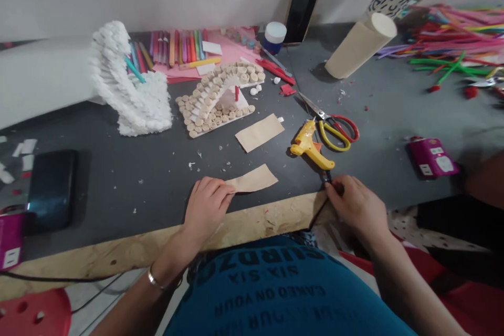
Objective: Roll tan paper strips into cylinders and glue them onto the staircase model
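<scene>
Head view looks down on a dark grey surface [118, 194] with a plywood edge [236, 226] nearest us. Our left hand [208, 210] lies relaxed, not clenched, its fingertips on the end of a kraft paper strip [252, 179] near that edge. Our right hand [356, 205] is closed in a pinch on a small dark piece [326, 178], too small to make out, just at the nozzle of a yellow hot glue gun [309, 144]. Just beyond the gun lie scissors with red and yellow handles [334, 134]; a second kraft paper piece [260, 133] lies left of them. Farther off stand a wood-slice arch model [216, 97] and a white fluffy sculpture [129, 84], with pipe cleaners [444, 37] at the far right
</scene>
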